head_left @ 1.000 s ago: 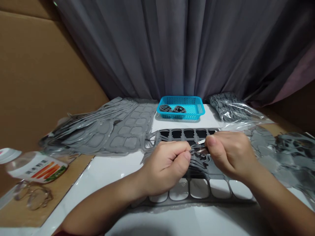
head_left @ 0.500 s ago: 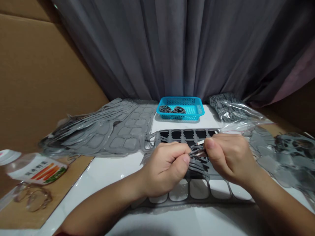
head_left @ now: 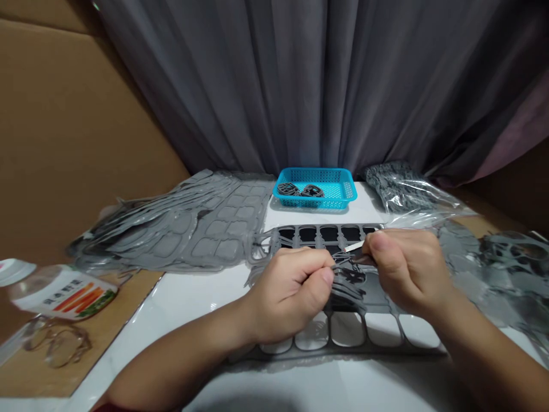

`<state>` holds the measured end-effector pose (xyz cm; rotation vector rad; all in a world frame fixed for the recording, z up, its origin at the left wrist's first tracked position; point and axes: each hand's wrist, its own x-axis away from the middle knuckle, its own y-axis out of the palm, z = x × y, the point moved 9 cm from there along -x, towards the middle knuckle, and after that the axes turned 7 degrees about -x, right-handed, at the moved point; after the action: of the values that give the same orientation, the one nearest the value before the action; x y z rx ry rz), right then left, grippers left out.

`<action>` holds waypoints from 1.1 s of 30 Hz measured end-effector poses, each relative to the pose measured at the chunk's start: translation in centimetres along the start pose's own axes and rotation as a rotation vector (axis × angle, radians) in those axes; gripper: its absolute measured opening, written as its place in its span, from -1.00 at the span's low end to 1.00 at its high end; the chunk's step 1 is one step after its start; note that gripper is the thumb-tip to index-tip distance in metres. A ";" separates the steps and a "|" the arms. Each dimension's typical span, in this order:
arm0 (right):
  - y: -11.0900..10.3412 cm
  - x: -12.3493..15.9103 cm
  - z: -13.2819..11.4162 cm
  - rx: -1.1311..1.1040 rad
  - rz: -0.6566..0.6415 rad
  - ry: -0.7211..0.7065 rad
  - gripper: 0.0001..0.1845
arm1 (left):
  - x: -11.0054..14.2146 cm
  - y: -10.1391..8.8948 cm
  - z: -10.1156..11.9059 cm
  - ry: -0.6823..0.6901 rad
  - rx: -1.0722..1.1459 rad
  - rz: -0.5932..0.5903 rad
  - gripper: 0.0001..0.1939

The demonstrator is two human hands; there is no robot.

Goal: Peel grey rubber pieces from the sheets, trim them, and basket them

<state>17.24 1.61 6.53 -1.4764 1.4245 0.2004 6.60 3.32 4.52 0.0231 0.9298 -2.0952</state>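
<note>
While the left grip clamps tight on gray plastic strips, the right grip clamps on a thin metal tool near the frame's middle.

Head camera looks forward-down at left hand and right hand.

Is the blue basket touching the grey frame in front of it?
Apart. The head view plainly shows a strip of white tabletop between the blue basket and the grey frame.
</note>
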 end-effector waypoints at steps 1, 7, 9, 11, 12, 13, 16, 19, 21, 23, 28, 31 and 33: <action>-0.1 0.0 0.1 -0.005 0.000 0.003 -0.59 | 0.0 0.0 0.0 -0.003 -0.018 -0.005 -0.72; 1.6 0.4 1.9 -0.392 -0.098 0.281 -0.49 | -0.1 0.3 -0.4 -0.030 -0.153 -0.065 -0.74; 3.7 0.6 3.1 -0.527 -0.184 0.400 -0.52 | -0.2 0.6 -0.4 -0.014 -0.159 -0.088 -0.75; 4.8 0.6 5.0 -0.577 -0.171 0.492 -0.59 | -0.3 0.7 -0.3 0.018 -0.157 -0.097 -0.74; 4.5 0.5 6.2 -0.576 -0.079 0.517 -0.61 | -0.4 0.7 -0.2 0.028 -0.158 -0.098 -0.73; 3.5 0.4 7.4 -0.567 0.073 0.528 -0.61 | -0.5 0.6 -0.2 0.030 -0.163 -0.094 -0.71; 2.8 0.3 8.7 -0.680 0.183 0.528 -0.65 | -0.7 0.5 -0.6 0.010 -0.185 -0.087 -0.70; 4.6 0.4 6.2 -0.791 -0.106 0.485 -0.74 | -0.8 0.7 -1.0 0.005 -0.229 -0.105 -0.69; 5.9 1.0 4.3 -0.863 -0.286 0.483 -0.71 | -0.7 1.0 -1.2 -0.008 -0.255 -0.127 -0.68; 7.2 1.8 2.8 -1.021 -0.432 0.504 -0.69 | -0.6 1.4 -1.1 -0.018 -0.222 -0.182 -0.67; 8.2 2.6 1.6 -1.413 -0.558 0.533 -0.69 | -0.3 1.7 0.3 0.015 -0.144 -0.294 -0.64; 7.6 2.4 1.7 -1.496 -0.533 0.509 -0.69 | -0.1 1.8 0.6 0.026 -0.133 -0.383 -0.64; 7.3 2.3 1.6 -1.500 -0.548 0.481 -0.69 | -0.1 1.6 0.5 0.021 -0.127 -0.416 -0.69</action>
<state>12.74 3.04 0.26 -3.2423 1.0711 0.6876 7.87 2.43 3.97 -0.2330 1.1559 -2.4107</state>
